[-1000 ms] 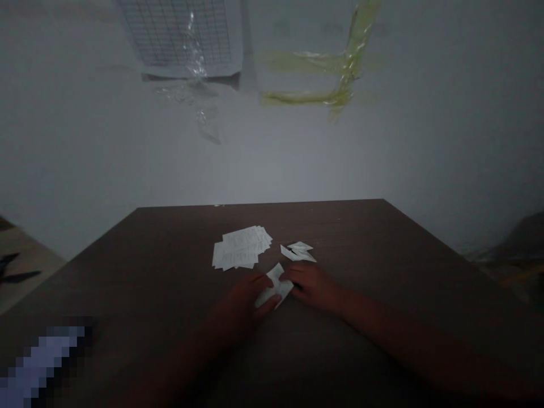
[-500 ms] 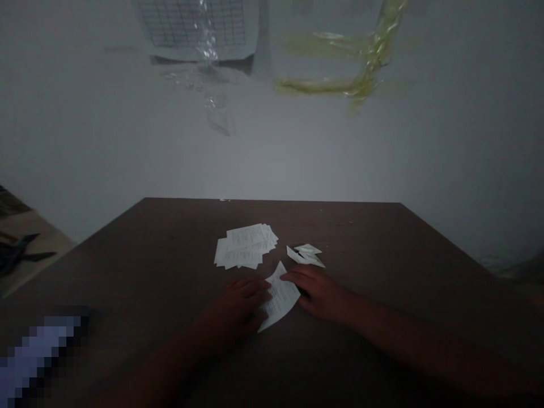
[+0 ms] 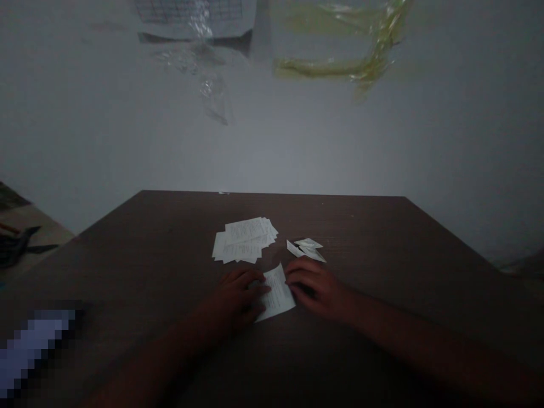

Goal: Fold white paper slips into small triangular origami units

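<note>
A small sheet of printed paper [image 3: 278, 292] lies on the dark table between my hands, nearly flat, its far corner pointing away from me. My left hand [image 3: 240, 294] rests over its left edge, fingers apart and pressing on the paper. At the right edge, my right hand [image 3: 317, 286] touches the sheet with its fingertips, the fingers spread and slightly bent. Beyond the left hand is a loose, fanned pile of printed sheets [image 3: 244, 241]. Several small folded papers [image 3: 309, 249] lie just past the right hand.
The brown table [image 3: 361, 232] meets a pale wall [image 3: 272, 147]. Taped on the wall are a gridded sheet [image 3: 191, 10] and yellowish tape [image 3: 323, 69]. A blurred-out pale object [image 3: 36, 345] is at the lower left. Dark items [image 3: 17, 246] sit beyond the table's left side.
The sheet between my hands was bowed and angled; now it lies flatter and squarer. My right fingers have shifted off its top to its right edge. The view has tilted slightly down.
</note>
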Demonstrator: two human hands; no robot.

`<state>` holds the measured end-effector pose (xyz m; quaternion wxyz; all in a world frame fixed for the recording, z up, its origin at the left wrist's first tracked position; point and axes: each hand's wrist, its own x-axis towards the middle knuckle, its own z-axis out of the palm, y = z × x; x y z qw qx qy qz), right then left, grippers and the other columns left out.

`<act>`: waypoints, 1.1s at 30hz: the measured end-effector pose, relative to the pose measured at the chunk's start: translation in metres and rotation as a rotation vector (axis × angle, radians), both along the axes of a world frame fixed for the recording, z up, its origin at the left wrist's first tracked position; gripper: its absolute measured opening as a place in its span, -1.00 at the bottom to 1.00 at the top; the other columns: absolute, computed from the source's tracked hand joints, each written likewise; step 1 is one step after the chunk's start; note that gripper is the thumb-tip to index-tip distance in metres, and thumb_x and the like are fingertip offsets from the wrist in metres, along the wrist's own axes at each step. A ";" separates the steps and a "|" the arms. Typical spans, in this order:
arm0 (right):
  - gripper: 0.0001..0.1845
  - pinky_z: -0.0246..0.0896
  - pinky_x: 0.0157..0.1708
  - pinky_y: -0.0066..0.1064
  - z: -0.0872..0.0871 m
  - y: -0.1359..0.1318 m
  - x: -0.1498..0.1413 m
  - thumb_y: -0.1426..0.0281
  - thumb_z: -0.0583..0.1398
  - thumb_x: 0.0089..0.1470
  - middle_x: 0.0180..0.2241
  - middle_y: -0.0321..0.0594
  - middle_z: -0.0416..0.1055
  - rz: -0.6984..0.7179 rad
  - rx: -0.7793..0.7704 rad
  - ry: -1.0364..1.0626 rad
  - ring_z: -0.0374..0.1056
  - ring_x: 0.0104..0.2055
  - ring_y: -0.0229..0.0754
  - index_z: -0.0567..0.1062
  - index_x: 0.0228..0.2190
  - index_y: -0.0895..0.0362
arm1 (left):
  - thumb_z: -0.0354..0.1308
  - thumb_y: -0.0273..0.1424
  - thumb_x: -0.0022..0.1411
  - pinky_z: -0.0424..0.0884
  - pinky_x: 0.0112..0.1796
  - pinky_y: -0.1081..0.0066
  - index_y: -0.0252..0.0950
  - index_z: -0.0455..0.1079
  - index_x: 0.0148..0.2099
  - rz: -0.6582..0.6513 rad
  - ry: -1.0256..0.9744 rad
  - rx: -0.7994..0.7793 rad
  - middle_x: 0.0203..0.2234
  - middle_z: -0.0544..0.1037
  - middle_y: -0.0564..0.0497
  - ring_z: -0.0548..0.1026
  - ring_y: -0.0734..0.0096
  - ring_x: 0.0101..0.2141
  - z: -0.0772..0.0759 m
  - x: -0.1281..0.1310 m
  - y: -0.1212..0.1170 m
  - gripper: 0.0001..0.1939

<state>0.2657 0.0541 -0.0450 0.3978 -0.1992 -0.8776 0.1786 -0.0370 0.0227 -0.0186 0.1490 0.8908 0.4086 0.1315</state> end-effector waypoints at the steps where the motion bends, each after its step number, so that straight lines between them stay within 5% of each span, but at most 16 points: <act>1: -0.72 0.62 0.14 -0.11 0.001 0.000 0.000 0.51 0.22 0.51 0.10 -0.03 0.64 0.016 0.011 -0.018 0.61 0.15 -0.01 0.61 0.11 0.01 | 0.38 -0.50 0.45 0.54 0.37 -0.01 -0.09 0.69 0.29 0.019 -0.014 -0.014 0.26 0.72 -0.11 0.61 -0.08 0.30 -0.001 -0.001 0.000 -0.56; 7: -0.73 0.64 0.17 -0.09 0.001 -0.002 0.002 0.41 0.28 0.55 0.14 0.02 0.67 0.031 -0.001 -0.067 0.64 0.18 0.02 0.62 0.20 0.05 | 0.47 -0.44 0.40 0.55 0.37 -0.05 -0.12 0.66 0.28 0.085 -0.105 -0.072 0.33 0.64 -0.15 0.59 -0.04 0.33 -0.008 -0.005 0.002 -0.56; 11: -0.83 0.65 0.15 -0.11 0.004 -0.004 0.001 0.39 0.31 0.55 0.10 -0.01 0.68 0.033 -0.076 -0.063 0.65 0.15 -0.01 0.62 0.10 0.06 | 0.51 -0.43 0.39 0.61 0.25 0.01 -0.14 0.74 0.16 0.093 -0.049 -0.063 0.16 0.70 -0.13 0.64 -0.04 0.20 -0.007 -0.003 0.003 -0.68; 17: -0.75 0.61 0.24 -0.04 0.008 -0.007 0.002 0.39 0.26 0.58 0.19 0.05 0.66 0.084 -0.059 -0.164 0.61 0.25 0.02 0.62 0.19 0.08 | 0.51 -0.39 0.44 0.39 0.45 -0.21 -0.01 0.74 0.23 -0.087 0.055 -0.094 0.41 0.63 -0.09 0.52 -0.16 0.43 0.004 -0.002 -0.001 -0.63; 22: -0.76 0.59 0.26 -0.02 0.008 -0.006 0.002 0.40 0.22 0.59 0.13 0.03 0.69 0.102 -0.013 -0.175 0.61 0.25 0.03 0.63 0.17 0.10 | 0.46 -0.43 0.46 0.37 0.51 -0.16 -0.01 0.50 0.55 -0.075 -0.008 -0.174 0.49 0.59 -0.09 0.51 -0.08 0.48 0.018 -0.010 -0.006 -0.31; 33: -0.85 0.62 0.21 -0.07 0.010 -0.006 0.001 0.40 0.24 0.59 0.07 0.07 0.69 0.112 0.025 -0.165 0.62 0.18 0.03 0.65 -0.01 0.15 | 0.36 -0.32 0.55 0.48 0.47 -0.10 -0.07 0.56 0.50 -0.121 -0.043 -0.224 0.49 0.56 -0.14 0.54 -0.15 0.43 0.016 -0.028 0.002 -0.46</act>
